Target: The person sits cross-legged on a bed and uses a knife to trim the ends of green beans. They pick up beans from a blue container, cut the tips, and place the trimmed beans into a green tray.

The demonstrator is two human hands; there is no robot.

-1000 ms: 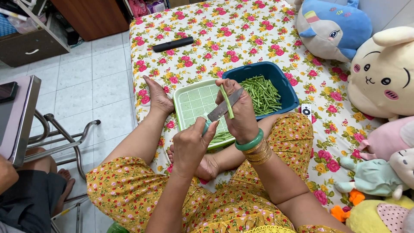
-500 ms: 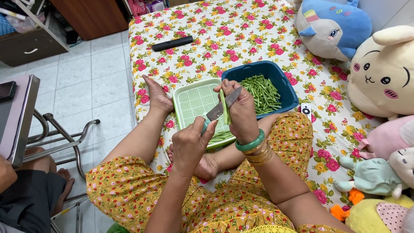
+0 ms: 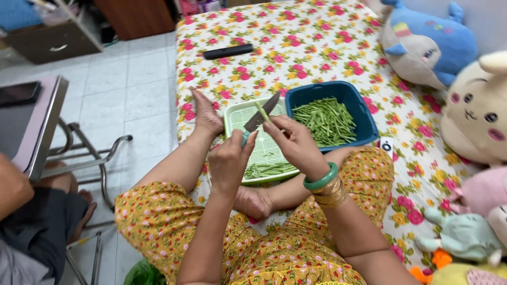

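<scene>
Left hand (image 3: 228,161) raised over the lap, fingers clenched round the handle of one knife (image 3: 260,117), blade angled up and right. Right hand (image 3: 292,141) just beside it, pinching one green bean (image 3: 262,112) upright against the blade, above the light green tray (image 3: 236,115). One blue basket (image 3: 364,120) of beans lies right of the tray; a few cut pieces in the tray.
</scene>
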